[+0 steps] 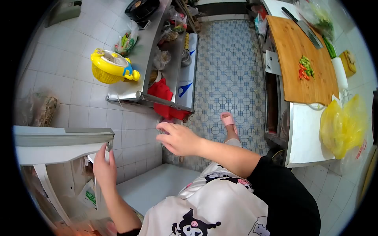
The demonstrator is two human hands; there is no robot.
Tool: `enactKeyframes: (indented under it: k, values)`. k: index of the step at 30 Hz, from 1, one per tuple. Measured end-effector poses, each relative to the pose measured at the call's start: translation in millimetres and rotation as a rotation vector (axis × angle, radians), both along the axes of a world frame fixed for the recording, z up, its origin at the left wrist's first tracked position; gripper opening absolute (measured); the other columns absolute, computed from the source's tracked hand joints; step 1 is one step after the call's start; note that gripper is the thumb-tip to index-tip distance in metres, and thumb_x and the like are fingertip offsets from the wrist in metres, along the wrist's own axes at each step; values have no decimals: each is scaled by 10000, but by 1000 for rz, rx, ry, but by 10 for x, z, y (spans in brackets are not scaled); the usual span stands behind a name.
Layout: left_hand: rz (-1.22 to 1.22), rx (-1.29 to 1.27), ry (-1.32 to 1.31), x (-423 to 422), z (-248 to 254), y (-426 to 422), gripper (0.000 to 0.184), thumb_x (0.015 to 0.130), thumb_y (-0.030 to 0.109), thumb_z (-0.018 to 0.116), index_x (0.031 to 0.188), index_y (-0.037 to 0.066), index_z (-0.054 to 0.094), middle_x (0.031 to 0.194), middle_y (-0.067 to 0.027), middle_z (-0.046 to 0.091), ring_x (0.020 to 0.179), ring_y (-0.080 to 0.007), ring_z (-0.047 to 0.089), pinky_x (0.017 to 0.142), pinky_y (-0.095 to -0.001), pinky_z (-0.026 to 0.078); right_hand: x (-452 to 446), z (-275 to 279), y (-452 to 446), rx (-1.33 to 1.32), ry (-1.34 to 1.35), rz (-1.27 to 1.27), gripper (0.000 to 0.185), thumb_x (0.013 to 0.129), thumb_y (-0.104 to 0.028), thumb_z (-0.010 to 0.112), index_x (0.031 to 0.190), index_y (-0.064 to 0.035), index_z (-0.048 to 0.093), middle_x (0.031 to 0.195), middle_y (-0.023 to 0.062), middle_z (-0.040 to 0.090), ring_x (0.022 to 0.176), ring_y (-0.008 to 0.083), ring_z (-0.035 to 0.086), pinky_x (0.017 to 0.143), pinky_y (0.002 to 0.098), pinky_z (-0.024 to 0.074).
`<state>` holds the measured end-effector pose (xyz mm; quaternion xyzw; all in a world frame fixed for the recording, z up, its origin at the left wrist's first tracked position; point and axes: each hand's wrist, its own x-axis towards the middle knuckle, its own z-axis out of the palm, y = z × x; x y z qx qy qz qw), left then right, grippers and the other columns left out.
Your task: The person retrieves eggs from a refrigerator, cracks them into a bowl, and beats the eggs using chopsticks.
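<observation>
My left hand (104, 167) is at the edge of an open refrigerator door (63, 137), with its fingers hooked around the corner. Inside the refrigerator, a white bag with green print (89, 195) shows near my left wrist. My right hand (179, 138) is raised in front of my body, its fingers curled around a small, clear-looking object (160, 133). Most of that object is hidden by the fingers, so its kind is unclear. Below the right hand lies a pale grey panel (157, 183).
A steel shelf unit (138, 84) carries a yellow basket-like container (112, 67), bags and a red cloth (161, 94). To the right, a wooden cutting board (291, 67) holds chopped peppers (305, 68) and a knife (309, 33). A yellow plastic bag (342, 128) lies nearby. Tiled floor (230, 70) runs between.
</observation>
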<state>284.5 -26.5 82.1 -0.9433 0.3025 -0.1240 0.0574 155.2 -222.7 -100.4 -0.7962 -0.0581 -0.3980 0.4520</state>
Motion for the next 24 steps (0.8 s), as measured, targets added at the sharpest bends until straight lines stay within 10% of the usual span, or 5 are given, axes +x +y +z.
enactKeyframes:
  k: [11,24]
  values:
    - [118,829,-287,986,-518,-232,420,740,304,611,1123,133,640,1226,-167,555,1223,-346,434,1087,-525,180,-3,-141,-133,107,-105,-73,250,703,-79,626,952,-57,600,1101,142,506,921,296,572,730,374,488]
    - [424,1311,207,671,-631,-1008,515,823,520,553,1189,163,615,1269,-56,563,1183,-265,512,967,-404,402,-52,-285,-574,214,-43,-104,195,745,-64,615,940,-66,603,1024,96,536,844,278,584,698,365,487]
